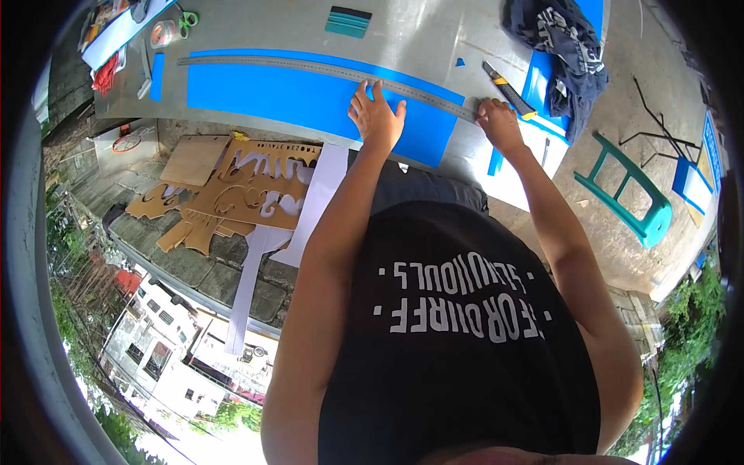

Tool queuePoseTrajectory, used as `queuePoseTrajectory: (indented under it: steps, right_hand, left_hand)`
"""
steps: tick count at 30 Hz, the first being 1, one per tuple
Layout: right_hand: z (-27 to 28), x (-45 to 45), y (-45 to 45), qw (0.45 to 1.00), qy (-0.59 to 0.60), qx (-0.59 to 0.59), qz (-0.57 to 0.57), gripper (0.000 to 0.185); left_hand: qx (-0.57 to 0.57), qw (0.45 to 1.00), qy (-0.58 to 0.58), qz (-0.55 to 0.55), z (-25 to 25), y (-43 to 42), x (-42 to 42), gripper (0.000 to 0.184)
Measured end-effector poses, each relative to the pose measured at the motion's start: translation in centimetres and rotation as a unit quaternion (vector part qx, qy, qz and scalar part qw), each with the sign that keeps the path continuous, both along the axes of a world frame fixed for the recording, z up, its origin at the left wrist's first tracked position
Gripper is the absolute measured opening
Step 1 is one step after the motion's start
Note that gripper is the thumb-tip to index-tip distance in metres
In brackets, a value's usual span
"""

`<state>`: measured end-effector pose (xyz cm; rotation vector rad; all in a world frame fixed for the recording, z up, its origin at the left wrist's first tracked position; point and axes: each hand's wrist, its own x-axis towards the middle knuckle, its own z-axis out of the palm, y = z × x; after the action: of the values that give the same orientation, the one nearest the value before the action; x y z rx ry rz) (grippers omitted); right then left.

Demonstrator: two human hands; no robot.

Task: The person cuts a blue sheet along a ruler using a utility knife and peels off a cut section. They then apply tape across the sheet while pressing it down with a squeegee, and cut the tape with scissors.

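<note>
One long, thin grey ruler [294, 64] lies along a flat blue sheet [271, 91] on the table [434, 39]; the left hand [377, 118], fingers spread, touches it; the right hand [501, 125], loosely curled, meets its end, grip unclear.

The person wears a black sleeveless shirt [465, 380], both arms [329, 256] bare from the shoulders to the fingers [377, 91]. White block lettering [469, 319] crosses it in two rows, upside down from this view, with small square dots beside them.
</note>
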<state>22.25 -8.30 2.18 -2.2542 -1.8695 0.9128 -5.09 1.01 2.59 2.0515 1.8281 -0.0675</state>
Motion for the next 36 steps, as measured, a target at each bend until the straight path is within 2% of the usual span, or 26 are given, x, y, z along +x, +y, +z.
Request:
queuePoseTrajectory:
  steps: [4,8,10,11,12,14,19,22,24,26,28,31,34,36]
  right_hand:
    - [0.4,-1.2,0.7,0.998,-0.012,0.051,-0.026,0.022]
    - [1.7,-2.9,1.8,0.997,0.014,0.064,-0.031,0.021]
    - [2.2,-4.2,1.9,0.997,0.02,0.073,-0.034,0.02]
    - [2.6,-5.0,1.9,0.997,0.007,0.067,-0.034,0.02]
    - [3.0,-5.8,1.8,0.998,-0.006,0.06,-0.035,0.019]
    - [3.2,-7.4,1.3,0.998,-0.006,0.024,-0.054,0.018]
    - [4.8,-13.3,-1.1,0.992,-0.027,-0.017,-0.12,0.014]
    - [6.4,-19.1,-2.8,0.986,0.018,-0.035,-0.163,0.01]
    - [7.2,-23.4,-4.0,0.971,0.054,-0.095,-0.215,0.009]
    - [9.4,-27.3,-3.3,0.965,0.081,-0.129,-0.215,0.008]
    - [9.9,-29.3,-3.4,0.962,0.084,-0.133,-0.223,0.008]
    - [9.9,-30.7,-3.9,0.956,0.077,-0.132,-0.251,0.012]
    - [9.7,-30.8,-3.9,0.941,0.071,-0.133,-0.303,0.015]
    - [9.8,-31.5,-3.6,0.929,0.078,-0.14,-0.334,0.015]
  left_hand:
    - [-0.022,0.996,-0.052,0.062,1.5,1.5,-5.0,0.075]
    - [0.008,0.989,-0.057,0.137,2.6,5.3,-11.4,0.068]
    - [-0.008,0.953,-0.2,0.227,2.7,8.1,-15.8,0.059]
    - [0.034,0.957,-0.182,0.224,2.6,9.5,-17.8,0.052]
    - [0.035,0.957,-0.183,0.224,2.8,11.2,-19.6,0.052]
    - [0.039,0.926,-0.239,0.288,3.3,15.2,-23.6,0.043]
    - [0.069,0.936,-0.181,0.293,2.2,27.8,-34.8,0.03]
    - [0.076,0.954,-0.166,0.237,-0.3,36.0,-41.6,0.039]
    - [0.06,0.987,-0.054,0.142,-0.8,40.4,-43.9,0.052]
    - [0.029,0.989,-0.042,0.136,-2.0,43.6,-45.2,0.055]
    - [0.003,0.991,-0.03,0.129,-3.1,45.6,-45.9,0.059]
    - [-0.048,0.985,-0.074,0.151,-4.4,47.0,-46.5,0.062]
    - [-0.039,0.982,-0.092,0.159,-6.1,47.6,-46.8,0.057]
    - [0.001,0.991,-0.086,0.103,-6.7,47.5,-46.9,0.047]
